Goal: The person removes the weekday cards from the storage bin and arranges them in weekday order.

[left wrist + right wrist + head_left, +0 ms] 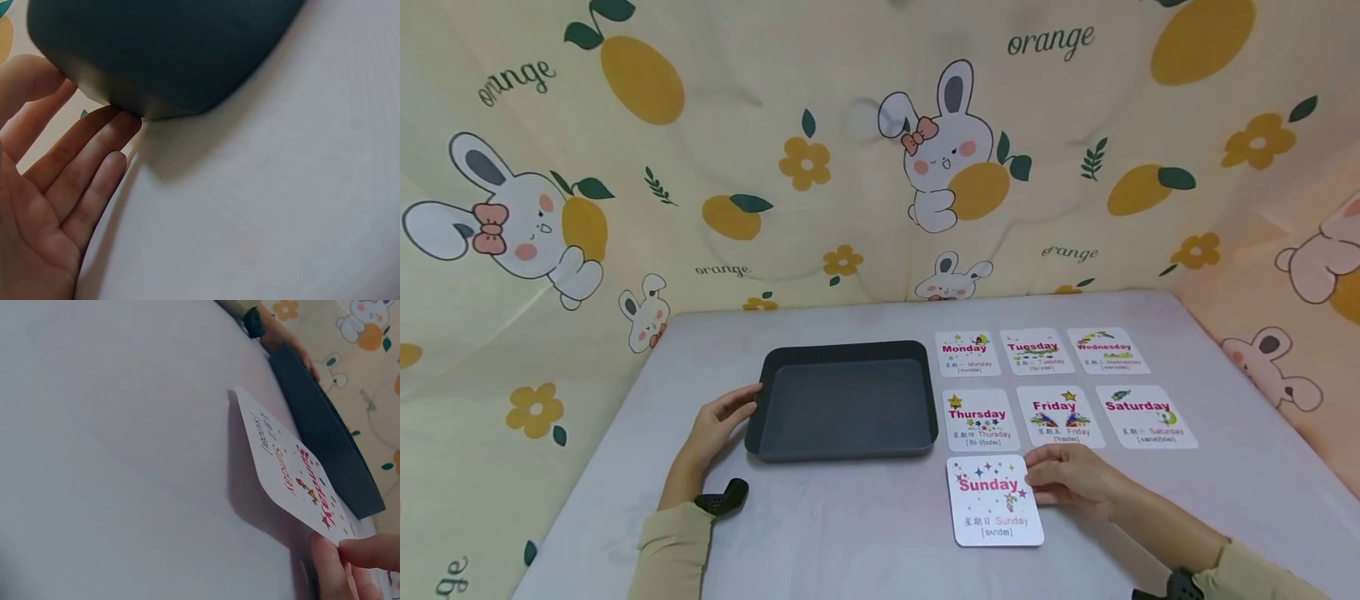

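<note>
My right hand pinches the right edge of a white Sunday card between thumb and fingers. In the right wrist view the Sunday card is tilted, partly raised off the table, with a shadow under it. My left hand touches the left side of a dark grey tray. Its fingers look fairly straight against the outer wall of the tray in the left wrist view. Nothing lies in the tray.
Right of the tray, two rows of cards lie flat: Monday, Tuesday and Wednesday behind, Thursday, Friday and Saturday in front. A patterned cloth hangs behind the white table.
</note>
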{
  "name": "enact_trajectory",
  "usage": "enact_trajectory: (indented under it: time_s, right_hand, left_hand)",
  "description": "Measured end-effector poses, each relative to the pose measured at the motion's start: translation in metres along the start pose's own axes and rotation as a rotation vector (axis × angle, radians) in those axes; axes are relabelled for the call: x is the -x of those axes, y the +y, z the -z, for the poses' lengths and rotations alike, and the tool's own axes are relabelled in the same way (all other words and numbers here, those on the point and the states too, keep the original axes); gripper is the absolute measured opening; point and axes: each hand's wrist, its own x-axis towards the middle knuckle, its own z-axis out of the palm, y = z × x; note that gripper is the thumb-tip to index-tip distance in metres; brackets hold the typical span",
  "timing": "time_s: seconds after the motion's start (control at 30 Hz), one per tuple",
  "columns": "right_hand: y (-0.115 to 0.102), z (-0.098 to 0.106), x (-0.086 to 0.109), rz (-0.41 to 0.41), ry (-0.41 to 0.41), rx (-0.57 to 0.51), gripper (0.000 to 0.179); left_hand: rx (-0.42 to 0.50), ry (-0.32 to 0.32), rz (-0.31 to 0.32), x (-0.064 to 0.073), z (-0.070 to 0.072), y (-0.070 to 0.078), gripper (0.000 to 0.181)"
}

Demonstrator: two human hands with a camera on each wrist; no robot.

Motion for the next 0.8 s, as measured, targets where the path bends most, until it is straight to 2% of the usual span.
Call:
enact_trajectory:
  time_s: [0.17,0.3,0.53,0.8]
  right_hand:
    - [0.0029,-0.0009,-0.0018,0.018,-0.008,0.002,0.022]
    - [0.0034,-0.0026,-0.002,0.036,0.019,0.032,0.026]
    - [0.0021,-0.0087,-0.0014,0.04,0.137,0.193,0.033]
    - [0.0025,-0.0095,-0.0026,0.071,0.137,0.323,0.028]
  left_hand:
    - [-0.001,0.007,0.001,0.0003,0.0011,0.0015,0.048]
    - [0.003,0.014,0.005,0.0007,0.0017,0.0014,0.047]
    - [-0.005,0.016,-0.006,0.0025,0.002,-0.0008,0.047]
    - [0.016,0.018,-0.03,0.0049,0.0002,-0.0047,0.046]
